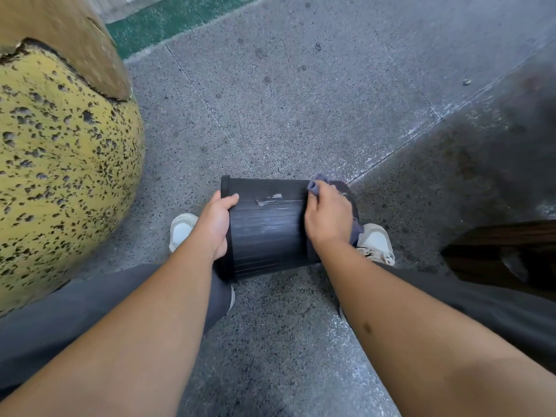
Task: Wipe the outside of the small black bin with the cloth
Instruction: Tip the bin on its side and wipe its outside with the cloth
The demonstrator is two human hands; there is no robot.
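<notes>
Speckled grey floor [301, 85] fills the view, with a pitted yellow boulder [60, 161] off to one side, well apart from the work. Held on its side above the floor, between the two shoes, is the bin [267, 230], its ribbed black wall facing up. The left hand [215, 227] grips the rimmed end, thumb curled over the top of the wall and the remaining fingers hidden beneath, so it has a firm hold. The right hand [328, 218] is closed over the opposite end with the cloth [317, 183] bunched under its fingers, a grey tuft poking out past the knuckles and more hanging below the palm. Between the two thumbs sits a pale scuffed smear [269, 200] on the wall, still to be wiped. The bin looks light and stiff (thin plastic, by the look of it), easy to turn in the hands, though the smooth ribs could slip under a damp cloth. Best hold is at the rim, where the lip gives the fingers an edge to catch, leaving the wall free for the cloth.
</notes>
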